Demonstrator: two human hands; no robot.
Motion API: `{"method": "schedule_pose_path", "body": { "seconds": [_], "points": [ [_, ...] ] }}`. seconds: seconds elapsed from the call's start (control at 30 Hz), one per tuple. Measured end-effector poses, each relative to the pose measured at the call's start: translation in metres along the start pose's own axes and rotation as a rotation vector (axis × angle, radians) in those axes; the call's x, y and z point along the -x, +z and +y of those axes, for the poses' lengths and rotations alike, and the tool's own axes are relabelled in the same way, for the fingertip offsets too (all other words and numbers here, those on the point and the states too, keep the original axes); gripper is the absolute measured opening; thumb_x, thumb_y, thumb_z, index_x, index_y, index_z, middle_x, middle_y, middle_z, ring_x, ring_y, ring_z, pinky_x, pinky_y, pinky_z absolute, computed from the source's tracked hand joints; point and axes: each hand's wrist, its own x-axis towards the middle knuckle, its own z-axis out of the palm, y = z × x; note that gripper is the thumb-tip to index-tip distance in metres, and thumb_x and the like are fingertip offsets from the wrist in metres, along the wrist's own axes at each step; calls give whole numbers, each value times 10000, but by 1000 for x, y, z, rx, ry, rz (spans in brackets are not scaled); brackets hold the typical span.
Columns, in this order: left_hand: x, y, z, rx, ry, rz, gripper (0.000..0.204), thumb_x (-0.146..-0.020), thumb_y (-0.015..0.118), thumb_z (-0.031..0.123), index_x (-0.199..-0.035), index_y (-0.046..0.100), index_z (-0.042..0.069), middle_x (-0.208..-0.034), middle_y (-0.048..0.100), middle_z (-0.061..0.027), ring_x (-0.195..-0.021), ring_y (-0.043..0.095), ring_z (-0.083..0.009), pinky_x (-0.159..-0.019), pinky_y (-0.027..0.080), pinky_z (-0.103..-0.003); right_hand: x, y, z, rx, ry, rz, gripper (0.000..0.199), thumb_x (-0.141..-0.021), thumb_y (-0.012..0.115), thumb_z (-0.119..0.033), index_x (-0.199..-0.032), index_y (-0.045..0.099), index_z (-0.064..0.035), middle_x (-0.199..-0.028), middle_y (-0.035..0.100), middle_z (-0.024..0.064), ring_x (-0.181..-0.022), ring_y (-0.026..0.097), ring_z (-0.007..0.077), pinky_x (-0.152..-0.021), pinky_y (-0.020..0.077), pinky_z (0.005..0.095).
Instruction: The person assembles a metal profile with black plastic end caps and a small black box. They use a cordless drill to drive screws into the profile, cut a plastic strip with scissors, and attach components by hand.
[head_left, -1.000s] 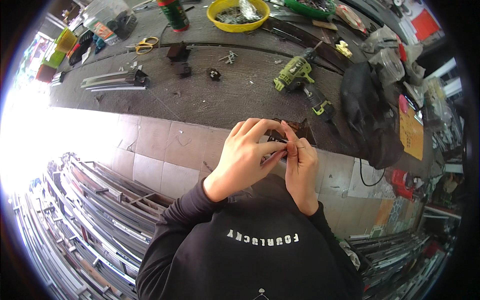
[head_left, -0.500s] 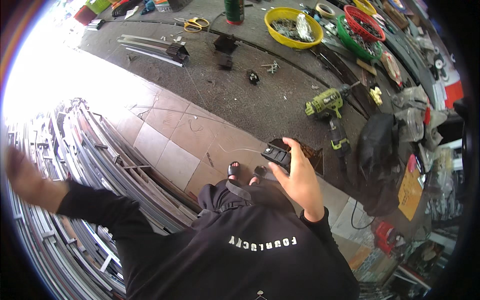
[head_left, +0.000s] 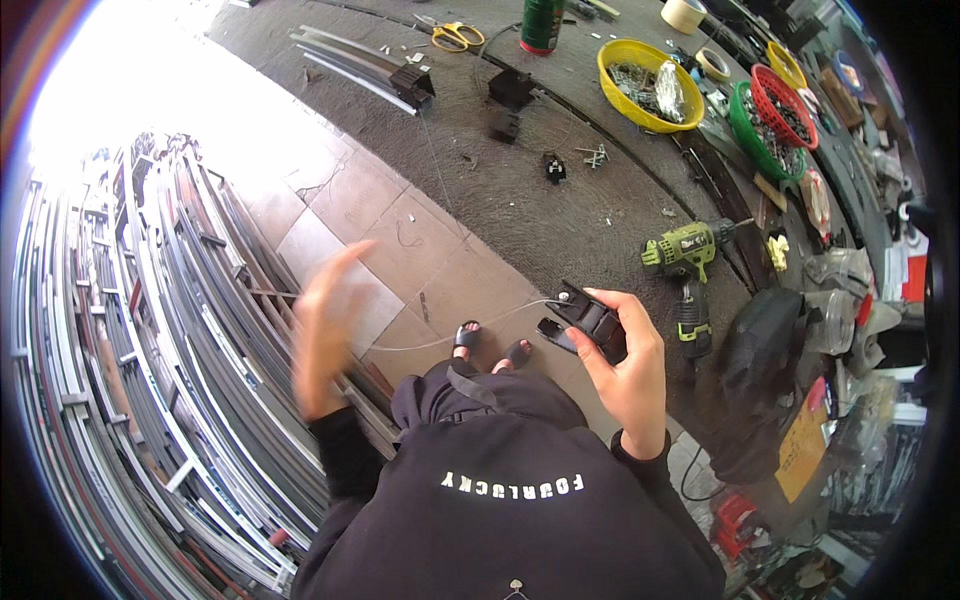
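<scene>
A small black fitting [head_left: 598, 318] with a round metal piece at one end is pinched between the thumb and fingers of my right hand [head_left: 636, 378], above the floor by the workbench edge. From the fitting's metal end a thin clear line [head_left: 470, 342] sags leftward toward my left hand. My left hand [head_left: 325, 335] is raised over the floor beside the stacked metal profiles. Motion smears its fingers, and I cannot make out whether it has hold of the line.
On the grey-topped workbench [head_left: 400, 165] lie a green cordless drill [head_left: 685, 255], yellow-handled scissors [head_left: 457, 37] and small black parts. Yellow [head_left: 650, 112], green [head_left: 745, 125] and red baskets [head_left: 780, 110] hold hardware. Long metal profiles [head_left: 150, 350] fill the left side.
My left hand has swung inward from the far left edge toward the middle. The black fitting in my right hand is tilted differently and shows more fully. The view has shifted.
</scene>
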Motion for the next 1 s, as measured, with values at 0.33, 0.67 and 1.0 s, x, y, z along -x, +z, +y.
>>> {"method": "schedule_pose_path", "body": {
  "seconds": [0.33, 0.67, 1.0],
  "points": [
    [-12, -41, -47, 770, 203, 73, 180, -948, 673, 192, -951, 702, 15, -922, 697, -66, -772, 626, -130, -718, 524, -305, 2, -7, -2, 54, 93, 97, 371, -783, 822, -69, -1095, 641, 16, -934, 699, 145, -845, 713, 258, -756, 549, 344],
    [150, -134, -178, 914, -238, 396, 264, -1044, 552, 294, -856, 464, 131, -685, 364, 33, -768, 444, -171, -814, 382, -336, -53, 23, -15, 39, 103, -101, 340, -793, 809, -100, -1045, 605, 2, -849, 685, 137, -761, 704, 216, -688, 540, 340],
    [57, -169, -310, 1540, 104, 836, 95, -1015, 575, 150, -939, 598, 97, -767, 500, -2, -785, 499, -171, -743, 424, -309, -207, 101, 0, -2, -5, 78, 302, -870, 757, -144, -1092, 599, -13, -853, 687, 124, -697, 655, 196, -680, 524, 331]
  ]
}}
